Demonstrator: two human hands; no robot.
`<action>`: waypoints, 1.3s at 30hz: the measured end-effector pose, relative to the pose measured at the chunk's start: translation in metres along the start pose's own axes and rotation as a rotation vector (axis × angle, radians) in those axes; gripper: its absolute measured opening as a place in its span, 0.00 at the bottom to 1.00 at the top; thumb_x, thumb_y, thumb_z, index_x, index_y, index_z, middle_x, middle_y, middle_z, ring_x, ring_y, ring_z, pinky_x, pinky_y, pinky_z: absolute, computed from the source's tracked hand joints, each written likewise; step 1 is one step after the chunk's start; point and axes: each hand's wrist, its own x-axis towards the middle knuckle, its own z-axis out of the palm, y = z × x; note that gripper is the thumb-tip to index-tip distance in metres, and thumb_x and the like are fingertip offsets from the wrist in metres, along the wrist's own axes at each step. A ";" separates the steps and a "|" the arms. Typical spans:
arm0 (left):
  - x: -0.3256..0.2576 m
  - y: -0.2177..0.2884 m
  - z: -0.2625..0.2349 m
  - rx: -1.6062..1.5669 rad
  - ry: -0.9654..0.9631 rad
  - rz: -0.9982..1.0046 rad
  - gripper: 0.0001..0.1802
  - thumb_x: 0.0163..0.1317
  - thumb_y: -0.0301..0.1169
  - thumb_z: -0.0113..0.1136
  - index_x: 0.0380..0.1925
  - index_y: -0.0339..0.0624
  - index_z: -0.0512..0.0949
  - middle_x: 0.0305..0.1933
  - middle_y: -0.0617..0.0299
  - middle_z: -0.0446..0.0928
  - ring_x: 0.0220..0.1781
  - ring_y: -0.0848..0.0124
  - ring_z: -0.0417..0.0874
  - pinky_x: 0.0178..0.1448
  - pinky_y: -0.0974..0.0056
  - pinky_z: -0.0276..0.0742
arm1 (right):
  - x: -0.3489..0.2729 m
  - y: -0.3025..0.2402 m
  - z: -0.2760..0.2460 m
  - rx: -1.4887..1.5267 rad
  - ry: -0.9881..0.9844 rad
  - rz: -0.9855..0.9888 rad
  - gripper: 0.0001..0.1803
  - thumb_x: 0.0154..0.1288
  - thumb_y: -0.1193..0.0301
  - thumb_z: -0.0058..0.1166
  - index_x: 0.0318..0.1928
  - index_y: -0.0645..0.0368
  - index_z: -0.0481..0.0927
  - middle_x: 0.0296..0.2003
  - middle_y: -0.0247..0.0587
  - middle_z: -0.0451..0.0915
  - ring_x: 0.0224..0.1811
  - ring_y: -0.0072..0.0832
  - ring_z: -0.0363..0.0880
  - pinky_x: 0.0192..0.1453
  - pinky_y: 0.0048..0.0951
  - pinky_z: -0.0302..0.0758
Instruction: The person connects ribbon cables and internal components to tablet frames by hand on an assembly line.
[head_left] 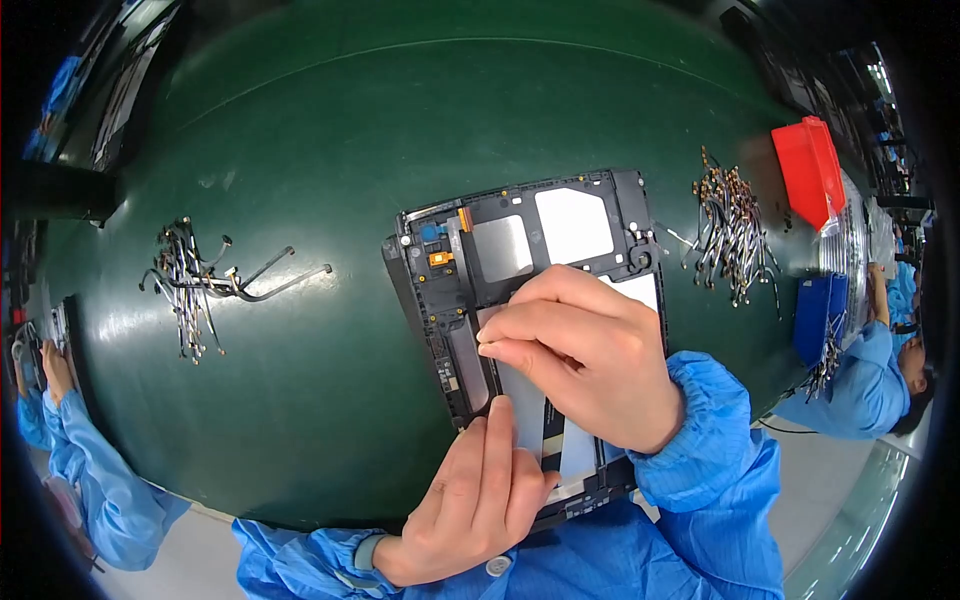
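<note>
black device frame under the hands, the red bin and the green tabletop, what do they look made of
Black device frame: likely moulded plastic, mostly matte, going by its dull surface and shaped recesses. Red bin: probably smooth, opaque plastic, judging by its even colour. Green tabletop: a smooth, slightly glossy sheet that catches soft glare; rubber mat or laminate, I can't tell.

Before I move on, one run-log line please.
left hand: touching opened tablet; right hand: pinched over tablet; left side: cable pile; right side: second cable pile, red bin
</note>
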 end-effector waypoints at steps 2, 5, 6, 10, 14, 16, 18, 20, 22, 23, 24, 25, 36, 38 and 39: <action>-0.003 0.001 0.001 -0.050 -0.008 0.006 0.17 0.69 0.43 0.48 0.29 0.42 0.71 0.46 0.49 0.82 0.43 0.62 0.83 0.44 0.70 0.78 | 0.000 0.001 0.001 -0.003 0.005 -0.007 0.07 0.52 0.81 0.65 0.33 0.64 0.84 0.31 0.40 0.80 0.29 0.28 0.80 0.30 0.25 0.77; -0.004 0.001 0.002 -0.101 -0.009 0.013 0.18 0.66 0.43 0.52 0.32 0.35 0.72 0.47 0.43 0.80 0.44 0.55 0.83 0.43 0.65 0.82 | 0.000 0.000 0.001 -0.011 0.013 -0.021 0.07 0.52 0.81 0.65 0.33 0.64 0.84 0.31 0.40 0.80 0.29 0.28 0.80 0.30 0.25 0.77; -0.004 0.001 0.001 -0.102 -0.003 0.014 0.18 0.66 0.43 0.52 0.32 0.35 0.72 0.47 0.43 0.80 0.44 0.55 0.83 0.43 0.65 0.82 | 0.000 -0.001 0.001 -0.016 0.013 -0.023 0.07 0.52 0.81 0.65 0.33 0.64 0.84 0.31 0.40 0.80 0.30 0.28 0.80 0.30 0.25 0.77; -0.003 0.004 -0.001 -0.101 -0.007 0.002 0.18 0.66 0.43 0.52 0.31 0.35 0.73 0.48 0.43 0.80 0.44 0.55 0.82 0.43 0.65 0.82 | -0.002 0.001 0.001 -0.033 0.034 -0.061 0.07 0.52 0.81 0.66 0.33 0.64 0.83 0.30 0.39 0.79 0.27 0.26 0.78 0.28 0.24 0.74; 0.000 0.003 -0.001 -0.001 -0.008 -0.008 0.17 0.70 0.43 0.46 0.25 0.47 0.71 0.44 0.55 0.84 0.43 0.68 0.83 0.46 0.74 0.77 | -0.001 -0.005 0.003 -0.012 0.047 0.044 0.07 0.52 0.80 0.66 0.33 0.63 0.82 0.28 0.36 0.78 0.23 0.24 0.73 0.25 0.23 0.70; 0.000 0.002 0.002 -0.014 -0.013 -0.007 0.17 0.69 0.43 0.46 0.24 0.47 0.71 0.44 0.55 0.84 0.43 0.68 0.83 0.46 0.74 0.77 | 0.002 -0.007 0.006 -0.035 0.085 0.170 0.07 0.54 0.80 0.66 0.32 0.63 0.80 0.26 0.35 0.75 0.20 0.22 0.69 0.23 0.22 0.66; 0.000 0.001 0.002 -0.005 -0.004 -0.017 0.17 0.69 0.43 0.46 0.24 0.47 0.71 0.45 0.55 0.84 0.43 0.69 0.83 0.46 0.74 0.77 | 0.002 -0.008 0.006 -0.058 0.090 0.093 0.08 0.52 0.81 0.65 0.35 0.64 0.81 0.26 0.36 0.74 0.22 0.24 0.71 0.24 0.23 0.68; -0.002 0.001 -0.004 0.010 -0.001 -0.006 0.17 0.69 0.43 0.46 0.23 0.47 0.71 0.44 0.56 0.84 0.43 0.69 0.83 0.46 0.74 0.77 | -0.005 -0.011 0.002 -0.076 0.101 0.004 0.10 0.51 0.82 0.64 0.37 0.65 0.81 0.27 0.37 0.74 0.24 0.25 0.73 0.25 0.24 0.70; -0.001 0.000 -0.002 0.014 -0.001 -0.015 0.17 0.69 0.42 0.46 0.23 0.47 0.71 0.44 0.56 0.84 0.43 0.69 0.83 0.46 0.74 0.77 | -0.022 -0.007 -0.006 -0.331 -0.076 -0.334 0.18 0.49 0.76 0.57 0.43 0.66 0.80 0.37 0.43 0.75 0.37 0.36 0.79 0.36 0.32 0.78; 0.001 0.001 0.003 0.019 0.034 -0.014 0.17 0.70 0.42 0.46 0.23 0.47 0.72 0.44 0.56 0.84 0.43 0.69 0.83 0.46 0.74 0.77 | -0.027 -0.005 -0.002 -0.416 -0.087 -0.366 0.24 0.44 0.74 0.55 0.46 0.70 0.79 0.39 0.43 0.75 0.41 0.35 0.76 0.39 0.32 0.77; 0.000 0.001 0.006 0.023 0.064 -0.007 0.17 0.70 0.41 0.45 0.24 0.46 0.72 0.44 0.56 0.84 0.43 0.69 0.83 0.46 0.74 0.77 | -0.026 -0.005 0.000 -0.420 -0.091 -0.366 0.24 0.44 0.74 0.55 0.46 0.70 0.79 0.39 0.43 0.75 0.41 0.35 0.76 0.39 0.32 0.77; 0.000 0.001 0.005 0.021 0.068 -0.009 0.17 0.70 0.41 0.45 0.24 0.46 0.72 0.44 0.56 0.84 0.43 0.69 0.83 0.46 0.74 0.77 | -0.024 -0.004 0.001 -0.513 -0.072 -0.361 0.24 0.45 0.74 0.55 0.46 0.70 0.79 0.40 0.43 0.75 0.42 0.34 0.76 0.39 0.30 0.76; -0.025 -0.023 -0.019 -0.640 0.018 -0.247 0.27 0.53 0.36 0.66 0.48 0.29 0.72 0.61 0.34 0.69 0.60 0.45 0.74 0.62 0.53 0.72 | -0.057 -0.017 -0.054 -0.656 0.175 0.104 0.24 0.58 0.81 0.54 0.58 0.69 0.73 0.49 0.55 0.77 0.51 0.48 0.75 0.57 0.40 0.72; -0.031 -0.029 -0.018 -0.674 -0.049 -0.326 0.33 0.53 0.36 0.66 0.54 0.26 0.67 0.64 0.31 0.64 0.66 0.40 0.67 0.68 0.49 0.65 | -0.089 -0.006 -0.058 -0.441 0.100 0.315 0.29 0.61 0.79 0.52 0.64 0.68 0.67 0.53 0.57 0.75 0.55 0.48 0.73 0.61 0.38 0.69; -0.030 -0.028 -0.010 -0.756 -0.085 -0.287 0.34 0.55 0.37 0.66 0.56 0.26 0.65 0.65 0.30 0.63 0.68 0.39 0.64 0.70 0.48 0.61 | -0.097 -0.006 -0.056 -0.446 0.085 0.272 0.30 0.62 0.79 0.51 0.65 0.68 0.65 0.57 0.56 0.73 0.58 0.47 0.72 0.63 0.37 0.67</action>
